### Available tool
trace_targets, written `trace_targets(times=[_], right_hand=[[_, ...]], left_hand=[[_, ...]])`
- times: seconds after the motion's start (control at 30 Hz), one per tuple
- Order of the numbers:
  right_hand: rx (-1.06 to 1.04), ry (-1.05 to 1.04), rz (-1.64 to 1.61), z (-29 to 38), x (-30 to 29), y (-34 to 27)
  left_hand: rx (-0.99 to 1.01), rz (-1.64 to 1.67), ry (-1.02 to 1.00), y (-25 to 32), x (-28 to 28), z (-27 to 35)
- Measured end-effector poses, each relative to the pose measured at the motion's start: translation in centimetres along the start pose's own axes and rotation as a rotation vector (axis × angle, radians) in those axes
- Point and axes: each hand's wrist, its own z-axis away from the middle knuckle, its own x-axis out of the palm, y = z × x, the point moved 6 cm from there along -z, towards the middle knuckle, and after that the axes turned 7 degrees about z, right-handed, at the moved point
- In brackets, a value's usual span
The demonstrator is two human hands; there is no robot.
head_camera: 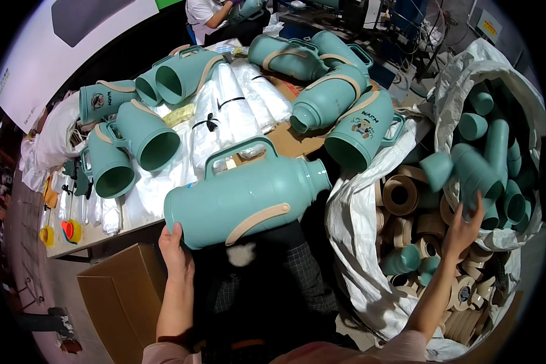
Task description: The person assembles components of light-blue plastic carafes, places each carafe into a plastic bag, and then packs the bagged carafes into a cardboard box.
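Observation:
A green vacuum flask shell (241, 195) with a side handle and a beige carrying strap lies sideways above my lap. Its narrow mouth points right. My left hand (176, 248) grips the wide base end, thumb on top. Over the sacks at the right, my right hand (466, 225) is blurred, its fingers at the lower end of a blurred green cylindrical part (475, 170). Whether the fingers hold that part is unclear. A blurred green cup (437, 170) is just left of it.
More flask shells (150, 136) stand and lie on the table with bundled clear plastic bags (227, 109). One white woven sack (355, 236) holds beige rings; another (464, 68) holds green cups. A cardboard box (123, 295) is at lower left. A person (209, 18) sits opposite.

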Motion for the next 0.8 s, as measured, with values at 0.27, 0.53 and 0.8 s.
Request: trace_targets(times=[0.27, 0.53, 0.8], right_hand=[[-0.076, -0.525, 0.203, 14.1, 4.3, -0.2], [-0.179, -0.467, 0.334, 7.6, 5.1, 0.1], [0.479, -0.628, -0.763, 10.5, 6.5, -7.6]], left_hand=[[-0.038, 0.127, -0.001, 0.9, -2.3, -2.0], [-0.082, 0.101, 0.033, 1.0, -5.4, -0.2], [-0.071, 0.078, 0.014, 2.0, -6.2, 0.3]])
